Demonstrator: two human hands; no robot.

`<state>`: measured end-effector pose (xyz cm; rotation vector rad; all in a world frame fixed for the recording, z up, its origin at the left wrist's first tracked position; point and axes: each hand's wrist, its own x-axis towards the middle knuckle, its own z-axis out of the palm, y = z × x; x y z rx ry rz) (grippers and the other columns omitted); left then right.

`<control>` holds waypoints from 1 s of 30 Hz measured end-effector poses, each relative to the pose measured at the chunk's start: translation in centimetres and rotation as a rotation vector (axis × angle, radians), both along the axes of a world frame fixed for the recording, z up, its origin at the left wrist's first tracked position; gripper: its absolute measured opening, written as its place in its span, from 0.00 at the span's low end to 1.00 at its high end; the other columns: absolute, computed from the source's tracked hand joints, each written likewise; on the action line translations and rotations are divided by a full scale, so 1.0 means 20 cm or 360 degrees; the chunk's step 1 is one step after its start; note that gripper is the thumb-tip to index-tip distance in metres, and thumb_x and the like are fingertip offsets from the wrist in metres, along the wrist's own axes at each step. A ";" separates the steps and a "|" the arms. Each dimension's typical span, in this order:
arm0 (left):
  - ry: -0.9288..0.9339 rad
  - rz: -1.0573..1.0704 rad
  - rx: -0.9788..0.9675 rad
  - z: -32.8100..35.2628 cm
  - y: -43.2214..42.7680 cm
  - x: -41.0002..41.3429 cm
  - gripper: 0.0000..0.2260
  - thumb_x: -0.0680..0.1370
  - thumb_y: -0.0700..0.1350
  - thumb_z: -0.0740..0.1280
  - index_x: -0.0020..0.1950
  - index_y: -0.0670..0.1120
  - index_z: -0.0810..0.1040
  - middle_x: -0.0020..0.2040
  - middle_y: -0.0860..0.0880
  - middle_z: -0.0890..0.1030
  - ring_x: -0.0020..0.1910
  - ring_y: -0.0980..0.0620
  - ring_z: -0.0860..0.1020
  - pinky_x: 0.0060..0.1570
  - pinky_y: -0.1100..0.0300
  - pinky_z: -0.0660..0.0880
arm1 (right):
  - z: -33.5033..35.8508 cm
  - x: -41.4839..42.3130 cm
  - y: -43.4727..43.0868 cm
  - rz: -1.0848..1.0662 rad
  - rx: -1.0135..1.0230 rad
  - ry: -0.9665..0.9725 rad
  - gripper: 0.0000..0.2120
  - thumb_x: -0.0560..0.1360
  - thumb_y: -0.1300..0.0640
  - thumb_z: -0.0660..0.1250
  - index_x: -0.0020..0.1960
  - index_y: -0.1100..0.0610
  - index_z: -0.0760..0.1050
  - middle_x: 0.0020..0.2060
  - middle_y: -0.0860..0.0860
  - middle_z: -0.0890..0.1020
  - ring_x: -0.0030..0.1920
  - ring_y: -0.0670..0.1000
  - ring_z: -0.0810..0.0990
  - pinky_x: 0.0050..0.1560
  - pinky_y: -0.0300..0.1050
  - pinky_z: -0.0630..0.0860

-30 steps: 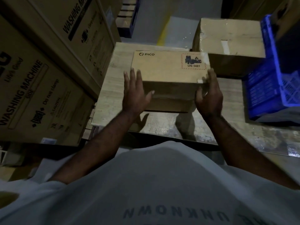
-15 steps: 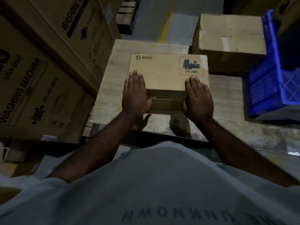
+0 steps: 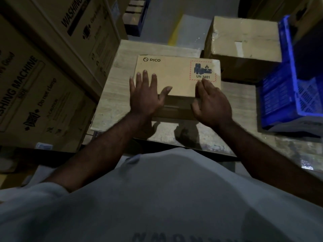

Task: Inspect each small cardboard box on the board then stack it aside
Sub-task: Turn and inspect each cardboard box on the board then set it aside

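Head view showed the box (image 3: 174, 75) flat on the board (image 3: 111, 102), PICO side up, dead ahead of you at 12 o'clock. Your left hand (image 3: 145, 98) lay flat on its top, fingers straight and a little spread, thumb out toward 3 o'clock. Your right hand (image 3: 212, 105) sat at the top's 5 o'clock corner, fingers loosely bent, tips by the UN 3481 label (image 3: 202, 71); it gripped nothing that I could see. You looked to be mid-inspection, feeling over the top face. Next you would need a hold on both side walls to lift it, and a place to stack it: a carton (image 3: 244, 41) stood at 1 o'clock, a crate (image 3: 288, 88) at 3 o'clock
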<state>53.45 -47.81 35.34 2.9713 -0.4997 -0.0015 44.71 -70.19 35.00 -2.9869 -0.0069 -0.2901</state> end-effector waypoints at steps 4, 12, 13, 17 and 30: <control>0.0201 -0.0013 -0.0055 0.07 -0.08 0.17 0.38 0.78 0.72 0.40 0.81 0.54 0.63 0.83 0.40 0.59 0.81 0.34 0.55 0.77 0.34 0.50 | 0.05 0.21 -0.09 -0.0150 -0.0015 0.0221 0.33 0.79 0.42 0.52 0.76 0.63 0.66 0.73 0.65 0.70 0.74 0.63 0.68 0.74 0.63 0.65; 0.0338 0.0041 -0.0064 0.08 -0.12 0.36 0.32 0.81 0.70 0.45 0.82 0.58 0.58 0.85 0.43 0.52 0.83 0.37 0.47 0.77 0.33 0.48 | 0.08 0.39 -0.13 -0.0326 0.0254 0.0420 0.37 0.81 0.40 0.49 0.84 0.60 0.55 0.83 0.62 0.56 0.83 0.63 0.51 0.79 0.65 0.57; 0.0316 0.0042 -0.0045 0.07 -0.11 0.36 0.32 0.81 0.71 0.46 0.82 0.58 0.58 0.85 0.43 0.52 0.83 0.37 0.47 0.78 0.33 0.48 | 0.08 0.39 -0.13 -0.0324 0.0286 0.0414 0.38 0.80 0.39 0.47 0.84 0.61 0.55 0.82 0.63 0.56 0.83 0.63 0.51 0.80 0.63 0.57; 0.0248 0.0052 -0.0061 0.04 -0.10 0.35 0.34 0.78 0.73 0.51 0.81 0.59 0.59 0.84 0.44 0.54 0.83 0.38 0.49 0.77 0.35 0.50 | 0.07 0.38 -0.13 -0.0340 0.0371 0.0390 0.39 0.79 0.39 0.50 0.83 0.60 0.56 0.81 0.61 0.59 0.82 0.63 0.53 0.80 0.61 0.57; 0.0444 0.0839 -0.0623 0.11 -0.06 0.25 0.37 0.78 0.64 0.68 0.80 0.47 0.59 0.73 0.40 0.70 0.67 0.38 0.74 0.56 0.47 0.75 | 0.06 0.27 -0.05 -0.0750 0.0416 0.0340 0.37 0.81 0.36 0.58 0.84 0.53 0.54 0.82 0.65 0.53 0.80 0.68 0.58 0.68 0.66 0.71</control>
